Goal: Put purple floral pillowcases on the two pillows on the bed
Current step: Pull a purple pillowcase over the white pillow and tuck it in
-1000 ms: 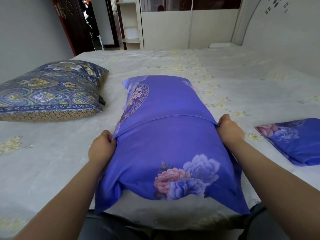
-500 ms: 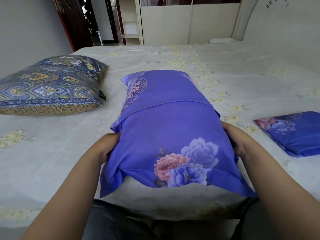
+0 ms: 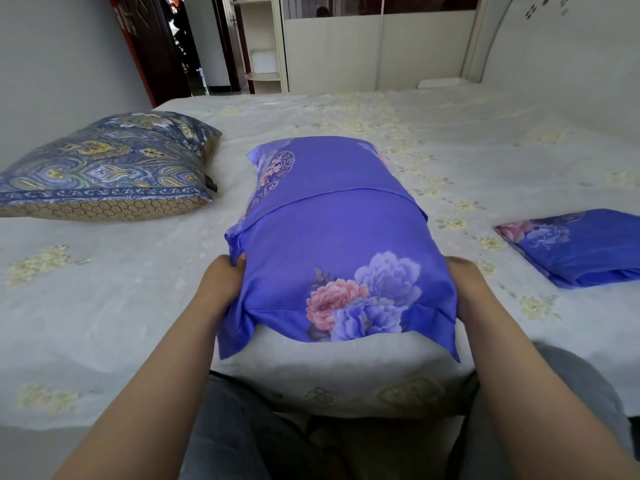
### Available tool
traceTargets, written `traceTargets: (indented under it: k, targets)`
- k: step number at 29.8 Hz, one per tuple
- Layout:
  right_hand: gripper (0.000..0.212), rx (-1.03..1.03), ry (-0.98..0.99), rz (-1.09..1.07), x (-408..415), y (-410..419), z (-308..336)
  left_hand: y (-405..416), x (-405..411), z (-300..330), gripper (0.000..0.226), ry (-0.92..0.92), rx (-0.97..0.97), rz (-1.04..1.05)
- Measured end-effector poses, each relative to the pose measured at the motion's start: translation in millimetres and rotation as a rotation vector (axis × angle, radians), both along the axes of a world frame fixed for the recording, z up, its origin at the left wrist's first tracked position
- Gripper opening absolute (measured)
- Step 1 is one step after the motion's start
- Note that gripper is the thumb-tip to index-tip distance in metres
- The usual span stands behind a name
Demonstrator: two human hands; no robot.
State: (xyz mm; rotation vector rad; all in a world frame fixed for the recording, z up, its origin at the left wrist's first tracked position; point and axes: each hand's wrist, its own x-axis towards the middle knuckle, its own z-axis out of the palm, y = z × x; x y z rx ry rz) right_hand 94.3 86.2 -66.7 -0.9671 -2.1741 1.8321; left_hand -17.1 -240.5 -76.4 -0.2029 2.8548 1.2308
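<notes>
A pillow in a purple floral pillowcase (image 3: 332, 244) lies lengthwise on the bed in front of me, its flap folded across the middle. My left hand (image 3: 221, 282) grips the case's left side near the near end, fingers curled into the fabric. Against the right side lies my right hand (image 3: 464, 282), with its fingers hidden under the pillow. A second pillow (image 3: 104, 168) in a dark blue paisley cover sits at the left. A folded purple floral pillowcase (image 3: 581, 247) lies flat at the right.
The bed (image 3: 485, 150) wears a pale sheet with yellow flower embroidery, and its near edge is at my knees. A grey wall stands at the left, a dark doorway (image 3: 162, 46) and a white wardrobe (image 3: 346, 50) beyond the bed's far side.
Both hands have slid from the flap's edge toward me along the pillow's sides to its near end. The pillow has shifted slightly closer.
</notes>
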Motion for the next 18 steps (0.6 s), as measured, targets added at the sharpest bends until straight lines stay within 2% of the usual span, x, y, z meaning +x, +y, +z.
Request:
traceTargets:
  k: [3, 5, 7, 9, 11, 14, 16, 18]
  targets:
    - [0.019, 0.275, 0.179, -0.136, 0, 15, 18, -10, 3, 14, 0.027, 0.279, -0.077, 0.044]
    - [0.016, 0.549, 0.238, -0.237, 1, 23, 35, -21, 2, 16, 0.027, 0.335, -0.134, 0.06]
    - [0.02, 0.759, 0.162, -0.235, 3, 25, 33, -27, 1, 1, 0.027, 0.254, -0.187, 0.023]
    - [0.025, 0.913, -0.02, -0.106, 6, 24, 7, -28, 3, -23, 0.032, 0.094, -0.24, -0.031]
    - [0.029, 0.964, -0.202, 0.036, 11, 28, -22, -27, 7, -39, 0.039, 0.0, -0.268, -0.091]
    - [0.03, 0.997, -0.302, 0.042, 11, 47, -19, -25, 1, -33, 0.037, -0.021, -0.311, -0.119]
    - [0.035, 1.012, -0.235, -0.011, 3, 55, 0, -24, -5, -24, 0.033, -0.044, -0.34, -0.138]
    - [0.037, 0.953, -0.04, -0.084, -10, 57, 28, -24, -9, -21, 0.03, -0.064, -0.36, -0.157]
